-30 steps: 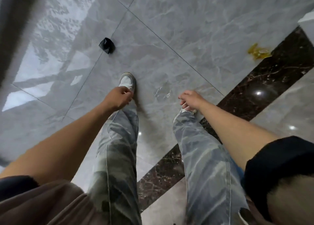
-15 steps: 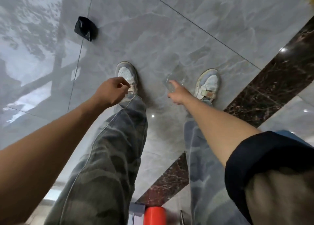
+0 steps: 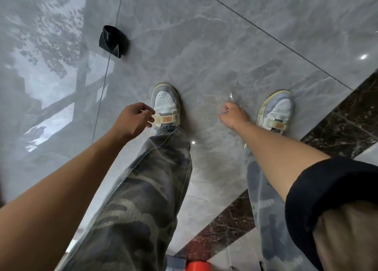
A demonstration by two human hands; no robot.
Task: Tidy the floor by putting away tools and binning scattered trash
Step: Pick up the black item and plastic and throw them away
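My right hand (image 3: 233, 116) hangs low between my two shoes, its fingers pinched shut on a clear plastic wrapper (image 3: 231, 96). The wrapper is nearly invisible against the grey tile and shows only as a bright glint above the knuckles. My left hand (image 3: 134, 120) hovers beside my left shoe (image 3: 165, 101), fingers loosely curled and apart, with nothing in it. A crumpled black piece of trash (image 3: 113, 41) lies on the floor farther ahead to the left, on a tile joint.
The floor is glossy grey marble tile (image 3: 204, 45) with a dark brown marble strip (image 3: 347, 117) running diagonally at the right. My right shoe (image 3: 276, 109) stands beside that strip. A red object (image 3: 197, 266) and a grey part (image 3: 176, 261) show at the bottom edge.
The view tilted down and closer to the floor. My right hand reached the clear wrapper lying between my feet and closed on it. The yellow scrap at the far right left the view.
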